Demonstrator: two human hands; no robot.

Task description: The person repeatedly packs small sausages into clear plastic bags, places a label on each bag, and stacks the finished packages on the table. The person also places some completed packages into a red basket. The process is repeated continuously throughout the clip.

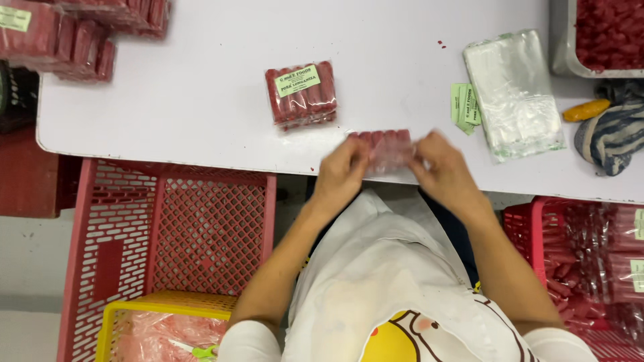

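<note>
Nearest the camera is the person's white apron with a yellow cartoon print (396, 315), and from it both forearms reach forward to the near edge of the white surface (188, 100). To either side below stand a red plastic lattice crate (201, 221), a yellow plastic crate (127, 315) with bagged sausages in it, and on the right a second red crate full of clear-wrapped sausage packs (597, 261).

The left hand (341, 175) and the right hand (443, 171) meet at a clear plastic pack of short red sausages (386, 149) lying at the surface's edge. The fingers of both hands are closed on it, one hand pinching each end; the picture is blurred here, so the exact grip is unclear. The pack's long axis runs left to right along the edge, while the sausages inside lie side by side, pointing away from the person.

Judging from the layout, this pack is filled but carries no visible label, so it looks part-finished. Just beyond it lies a finished pack of red sausages with a green label (302, 94), its sausages likewise pointing away. Farther right are small green paper labels (465, 106), a stack of empty clear plastic bags (515, 94) and a metal tray of loose red sausages (604, 37), so plenty seems left. At the far left sit stacked finished packs (74, 33).
</note>
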